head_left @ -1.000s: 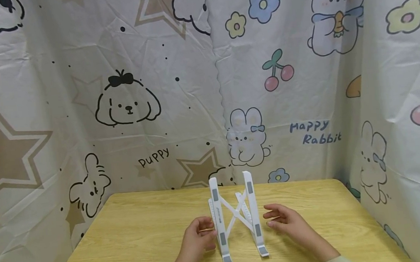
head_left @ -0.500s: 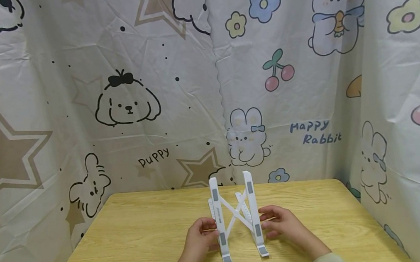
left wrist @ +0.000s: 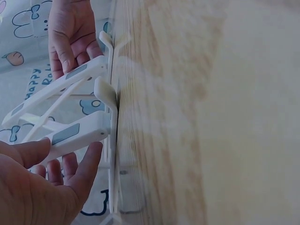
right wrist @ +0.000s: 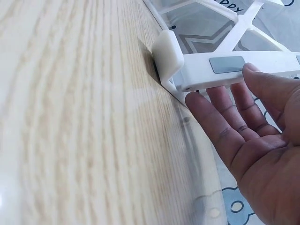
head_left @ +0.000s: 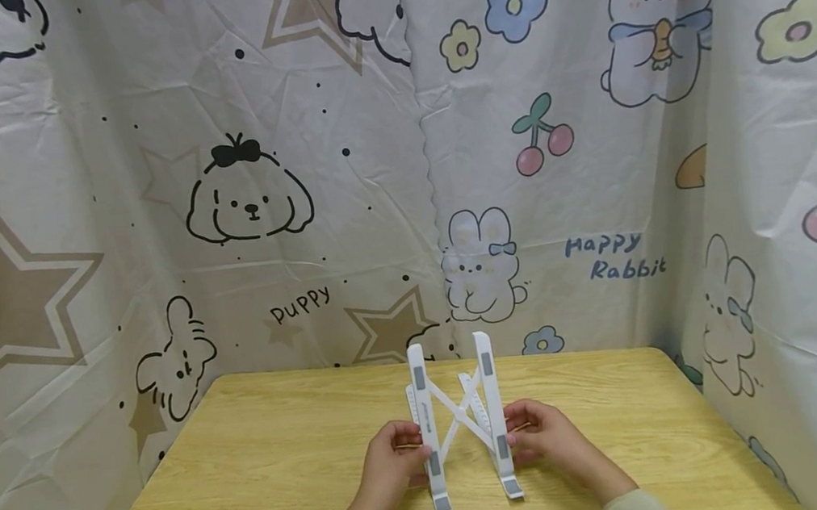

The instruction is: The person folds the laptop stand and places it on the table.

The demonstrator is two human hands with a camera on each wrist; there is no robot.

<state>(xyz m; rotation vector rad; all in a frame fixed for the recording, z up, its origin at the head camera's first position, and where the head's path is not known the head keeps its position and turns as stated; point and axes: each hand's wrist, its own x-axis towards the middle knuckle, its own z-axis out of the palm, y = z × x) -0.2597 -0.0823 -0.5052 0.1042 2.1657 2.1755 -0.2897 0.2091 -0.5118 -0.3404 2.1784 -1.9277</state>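
A white folding laptop stand (head_left: 461,415) with grey pads stands opened out on the table, its two rails joined by an X-shaped brace. My left hand (head_left: 389,466) holds the lower part of the left rail, thumb on the front face. On the other side, my right hand (head_left: 550,440) holds the right rail at about the same height. In the left wrist view, the left thumb lies by a grey pad (left wrist: 65,134) and the fingers sit under the rail. The right wrist view shows the right thumb (right wrist: 255,70) at the rail's edge, fingers beneath.
The wood-grain table (head_left: 288,460) extends to both sides of the stand. Behind and beside it hangs a cream curtain (head_left: 348,236) printed with puppies, rabbits, stars and flowers.
The left hand has moved slightly right onto the left rail, and the right hand has come left onto the right rail. The laptop stand stays in place.
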